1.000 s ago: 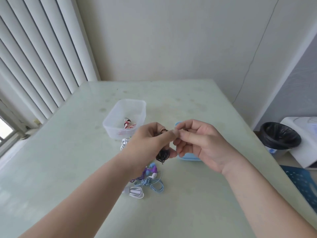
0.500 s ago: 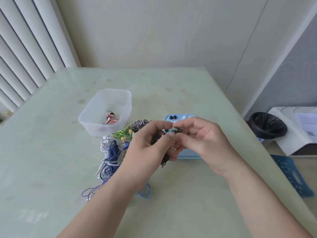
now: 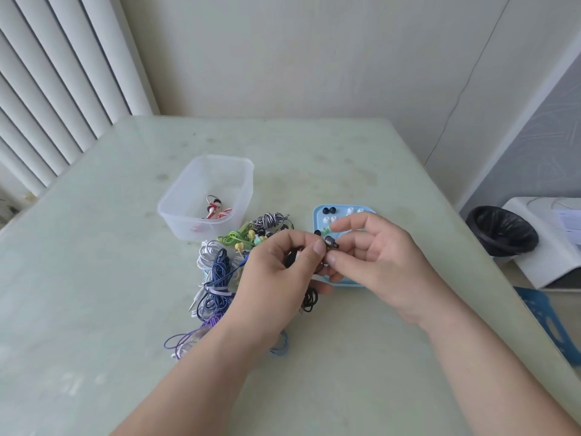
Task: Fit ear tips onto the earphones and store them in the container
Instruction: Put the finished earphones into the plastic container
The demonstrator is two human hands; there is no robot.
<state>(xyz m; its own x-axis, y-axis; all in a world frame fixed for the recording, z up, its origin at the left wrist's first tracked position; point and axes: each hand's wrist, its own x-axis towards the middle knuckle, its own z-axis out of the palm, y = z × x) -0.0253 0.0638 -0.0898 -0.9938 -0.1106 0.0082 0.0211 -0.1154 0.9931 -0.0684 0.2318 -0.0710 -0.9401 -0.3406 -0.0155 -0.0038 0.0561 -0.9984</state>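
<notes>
My left hand point(image 3: 279, 275) and my right hand point(image 3: 374, 259) meet above the table, both pinching a black earbud point(image 3: 330, 242) between thumb and fingertips. Its black cable point(image 3: 309, 298) hangs coiled below my left hand. Behind my right hand lies a light blue tray point(image 3: 317, 215) with several small ear tips, dark and white. A clear plastic container point(image 3: 206, 196) stands further left and holds a red and white earphone point(image 3: 215, 209). A heap of coiled earphones point(image 3: 220, 269), white, blue, green, purple and striped, lies left of my hands.
The pale green table point(image 3: 345, 357) stands in a corner against the wall. Vertical blinds point(image 3: 47, 89) hang at the left. Off the right edge, on the floor, are a black bin point(image 3: 501, 231), a white appliance point(image 3: 553, 243) and a blue stool point(image 3: 547, 319).
The view has dropped and shifted, bringing the heap and the tray into sight. My right index and middle fingers have straightened while both hands keep the black earbud.
</notes>
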